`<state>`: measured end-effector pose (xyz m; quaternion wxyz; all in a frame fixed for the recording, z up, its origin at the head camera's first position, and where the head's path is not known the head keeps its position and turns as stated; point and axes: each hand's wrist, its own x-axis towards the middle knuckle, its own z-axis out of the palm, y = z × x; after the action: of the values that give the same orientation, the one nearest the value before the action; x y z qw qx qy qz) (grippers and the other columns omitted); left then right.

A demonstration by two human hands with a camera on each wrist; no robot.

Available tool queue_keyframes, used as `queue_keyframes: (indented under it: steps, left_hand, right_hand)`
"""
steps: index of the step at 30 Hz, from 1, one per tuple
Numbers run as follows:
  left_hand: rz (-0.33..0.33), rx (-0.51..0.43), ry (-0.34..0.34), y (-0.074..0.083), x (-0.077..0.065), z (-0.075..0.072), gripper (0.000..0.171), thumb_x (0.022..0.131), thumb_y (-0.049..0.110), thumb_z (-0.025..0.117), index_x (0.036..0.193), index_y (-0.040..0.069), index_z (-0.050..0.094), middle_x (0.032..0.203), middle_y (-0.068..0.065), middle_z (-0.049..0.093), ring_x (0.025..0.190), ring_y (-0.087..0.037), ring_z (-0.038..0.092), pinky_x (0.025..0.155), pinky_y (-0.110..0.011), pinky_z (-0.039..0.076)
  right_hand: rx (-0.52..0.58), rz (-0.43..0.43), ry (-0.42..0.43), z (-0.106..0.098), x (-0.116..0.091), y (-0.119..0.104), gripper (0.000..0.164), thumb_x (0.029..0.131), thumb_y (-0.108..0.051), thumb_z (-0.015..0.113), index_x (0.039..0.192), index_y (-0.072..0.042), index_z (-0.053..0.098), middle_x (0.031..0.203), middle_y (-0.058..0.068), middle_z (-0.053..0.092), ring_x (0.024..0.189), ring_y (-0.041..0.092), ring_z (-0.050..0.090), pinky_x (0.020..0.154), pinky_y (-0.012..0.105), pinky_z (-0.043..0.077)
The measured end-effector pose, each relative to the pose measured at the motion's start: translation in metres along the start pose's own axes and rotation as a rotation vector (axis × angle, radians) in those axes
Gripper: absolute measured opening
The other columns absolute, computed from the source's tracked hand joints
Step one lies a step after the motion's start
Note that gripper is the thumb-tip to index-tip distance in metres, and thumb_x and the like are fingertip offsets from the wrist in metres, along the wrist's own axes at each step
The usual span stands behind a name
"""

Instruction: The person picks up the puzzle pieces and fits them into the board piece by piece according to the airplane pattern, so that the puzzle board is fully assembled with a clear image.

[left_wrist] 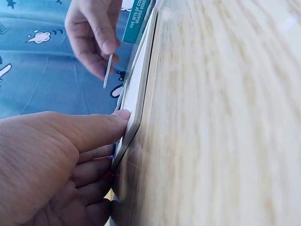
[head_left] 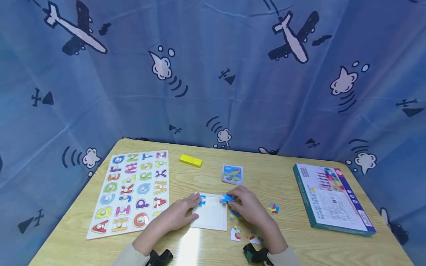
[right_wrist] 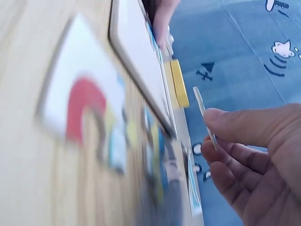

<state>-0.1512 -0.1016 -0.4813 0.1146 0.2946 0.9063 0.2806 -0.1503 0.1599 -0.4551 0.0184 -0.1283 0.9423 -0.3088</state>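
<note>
A white puzzle board [head_left: 209,220] lies on the table, with a blue jigsaw piece [head_left: 202,200] in its upper left corner. My left hand [head_left: 178,213] holds the board at that corner, fingertips by the piece. The left wrist view shows the thumb [left_wrist: 123,115] on the board's rim and the other fingers curled at its edge. Over the board's upper right corner, my right hand [head_left: 247,205] pinches another blue jigsaw piece [head_left: 227,198] between thumb and fingers. In the right wrist view that thin piece [right_wrist: 200,101] is edge-on, above the table.
Loose jigsaw pieces [head_left: 235,234] lie right of the board, one [head_left: 274,208] farther out. Behind stand a small airplane picture card [head_left: 232,174] and a yellow block [head_left: 190,160]. An alphabet board [head_left: 133,192] lies left, a flat box [head_left: 332,199] right. A blue curtain [head_left: 213,74] hangs behind.
</note>
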Motion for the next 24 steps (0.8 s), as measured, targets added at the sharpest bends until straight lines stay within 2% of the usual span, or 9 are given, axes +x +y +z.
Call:
queue_keyframes:
  steps: [12, 18, 24]
  left_hand:
    - [-0.005, 0.025, -0.004, -0.001, 0.002, 0.0, 0.054, 0.093, 0.028, 0.06, 0.14, 0.005, 0.047, 0.151, -0.009, 0.036, 0.14, -0.025, 0.032, 0.113, -0.043, 0.031]
    - [-0.013, 0.024, -0.009, 0.0, 0.002, 0.001, 0.054, 0.093, 0.029, 0.06, 0.14, 0.006, 0.046, 0.151, -0.008, 0.036, 0.141, -0.025, 0.032, 0.113, -0.043, 0.032]
    - [-0.013, 0.031, -0.006, 0.001, 0.002, -0.002, 0.054, 0.093, 0.029, 0.06, 0.14, 0.006, 0.046, 0.151, -0.008, 0.036, 0.141, -0.025, 0.032, 0.113, -0.042, 0.032]
  right_hand:
    - [0.009, -0.11, -0.067, 0.029, 0.018, -0.021, 0.022, 0.089, -0.013, 0.066, 0.11, -0.008, 0.069, 0.104, 0.003, 0.062, 0.087, 0.011, 0.056, 0.074, 0.026, 0.053]
    - [-0.015, -0.119, -0.054, 0.04, 0.021, -0.023, 0.022, 0.089, -0.012, 0.065, 0.11, -0.007, 0.069, 0.103, 0.004, 0.061, 0.086, 0.011, 0.056, 0.073, 0.026, 0.053]
    - [-0.042, -0.121, -0.04, 0.043, 0.023, -0.026, 0.021, 0.088, -0.011, 0.066, 0.108, -0.006, 0.069, 0.103, 0.004, 0.06, 0.085, 0.011, 0.056, 0.072, 0.026, 0.053]
